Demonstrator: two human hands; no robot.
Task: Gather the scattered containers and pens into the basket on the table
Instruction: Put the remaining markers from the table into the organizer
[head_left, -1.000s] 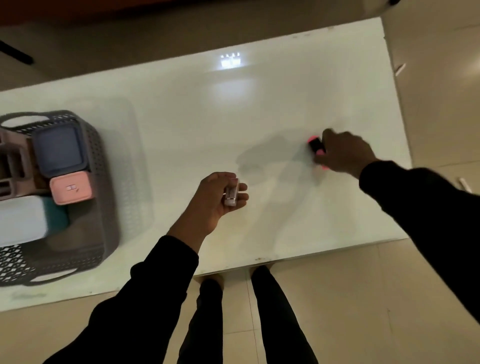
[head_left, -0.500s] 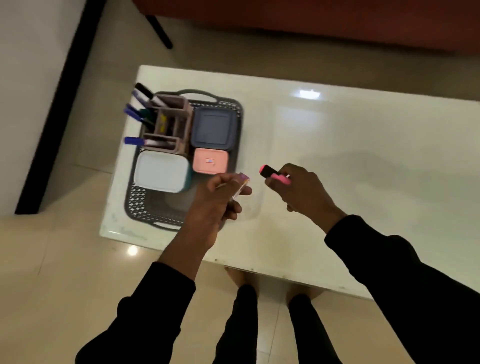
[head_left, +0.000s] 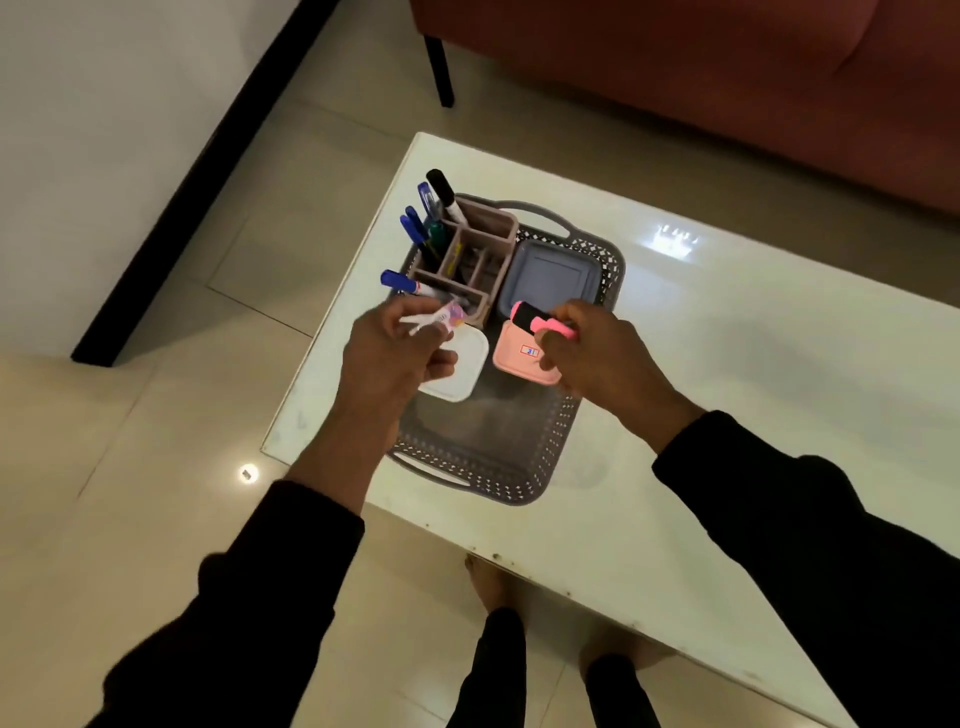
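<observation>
We see both hands over the grey basket (head_left: 545, 457) at the table's (head_left: 727, 415) left end. Left hand (head_left: 395, 353): fingers pinching a blurred white pen with a pink-purple tip (head_left: 436, 318), held above the white container (head_left: 460, 364). Right hand (head_left: 592, 358): fingers closed around a pink highlighter with a black cap (head_left: 540, 321), above the pink container (head_left: 519, 356). A blue-grey container (head_left: 550, 275) sits far right in the basket; the pen holder (head_left: 467, 260), far left, carries several pens.
</observation>
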